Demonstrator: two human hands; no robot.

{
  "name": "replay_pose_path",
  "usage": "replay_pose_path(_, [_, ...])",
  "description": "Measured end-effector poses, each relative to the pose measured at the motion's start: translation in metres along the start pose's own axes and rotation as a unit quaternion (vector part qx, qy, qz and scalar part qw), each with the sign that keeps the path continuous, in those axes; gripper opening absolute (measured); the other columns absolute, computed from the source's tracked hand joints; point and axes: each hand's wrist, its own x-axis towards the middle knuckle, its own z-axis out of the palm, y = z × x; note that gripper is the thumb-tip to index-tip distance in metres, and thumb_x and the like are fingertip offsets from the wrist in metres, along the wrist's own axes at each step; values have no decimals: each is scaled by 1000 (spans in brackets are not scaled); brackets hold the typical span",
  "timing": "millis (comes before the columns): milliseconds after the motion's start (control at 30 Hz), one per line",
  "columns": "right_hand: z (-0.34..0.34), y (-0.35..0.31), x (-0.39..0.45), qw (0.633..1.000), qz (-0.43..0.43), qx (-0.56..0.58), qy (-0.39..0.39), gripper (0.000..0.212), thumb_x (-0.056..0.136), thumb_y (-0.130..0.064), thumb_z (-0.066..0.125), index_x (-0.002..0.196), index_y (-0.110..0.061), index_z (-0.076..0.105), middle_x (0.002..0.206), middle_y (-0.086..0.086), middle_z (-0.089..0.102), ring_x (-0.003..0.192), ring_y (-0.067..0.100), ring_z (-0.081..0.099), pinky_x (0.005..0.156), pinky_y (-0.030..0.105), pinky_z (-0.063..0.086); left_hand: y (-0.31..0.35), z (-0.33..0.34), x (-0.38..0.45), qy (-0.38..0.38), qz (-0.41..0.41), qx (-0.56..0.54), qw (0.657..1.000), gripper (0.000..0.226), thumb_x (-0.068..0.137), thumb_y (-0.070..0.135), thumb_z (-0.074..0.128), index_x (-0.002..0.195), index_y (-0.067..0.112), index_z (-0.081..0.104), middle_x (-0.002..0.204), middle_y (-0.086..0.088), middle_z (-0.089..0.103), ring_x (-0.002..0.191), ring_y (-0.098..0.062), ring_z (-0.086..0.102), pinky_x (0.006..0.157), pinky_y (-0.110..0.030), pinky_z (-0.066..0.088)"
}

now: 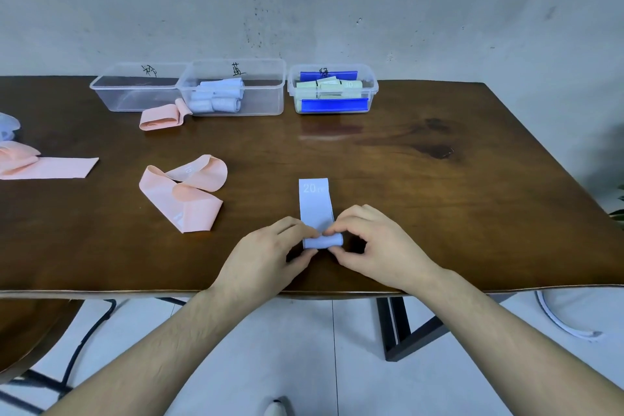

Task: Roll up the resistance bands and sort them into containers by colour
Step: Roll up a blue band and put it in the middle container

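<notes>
Rolling step. Lower centre of the frame: the left hand (270, 248) and right hand (368, 243) pinch the rolled near end of a light-blue band (315, 203), its unrolled length lying flat on the table (439, 179). Judged next: roll onward, keeping the coil tight, then carry it to the middle container (263, 101) at upper centre holding blue rolls.

Cut off by the picture's left edge: a pink band (44, 167) and a pale bluish thing (8, 127) at the tabletop's (439, 213) left edge. Partly hidden behind blue clips: green rolls (332, 86) in the right container (332, 88). Too small to read: handwritten marks on all three containers.
</notes>
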Motion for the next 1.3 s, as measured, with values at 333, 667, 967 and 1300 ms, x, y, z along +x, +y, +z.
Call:
replay_pose_path(333, [4, 2, 0, 1000, -10, 1, -1, 29, 86, -29, 74, 115, -32, 71, 106, -22, 57, 98, 5, 49, 88, 15, 40, 1, 2, -5, -1, -30, 11, 999, 20, 90, 30, 69, 109, 23, 71, 103, 15, 59, 63, -3, 40, 56, -13, 35])
replay_pose_path(667, [3, 5, 12, 1000, 6, 8, -20, 23, 87, -27, 72, 109, -32, 72, 100, -20, 61, 93, 7, 53, 84, 24, 46, 0, 3, 1, 6, -47, -16, 999, 22, 88, 28, 72, 109, 21, 68, 105, 12, 58, 69, -5, 44, 55, -13, 39])
replay_pose_path(967, [6, 6, 12, 1000, -7, 4, -5, 26, 85, -28, 73, 110, -34, 67, 107, -22, 58, 100, 5, 51, 87, 20, 43, -4, 6, 6, 5, -63, -7, 998, 21, 90, 28, 71, 110, 20, 70, 103, 13, 61, 73, -11, 56, 57, -23, 49])
replay_pose_path(1300, [7, 10, 21, 1000, 11, 11, -9, 22, 84, -27, 72, 105, -31, 70, 101, -22, 61, 94, 7, 53, 83, 21, 42, -4, 4, 8, -24, -65, -28, 997, 24, 89, 24, 72, 112, 21, 67, 107, 13, 56, 71, 7, 48, 57, -4, 32])
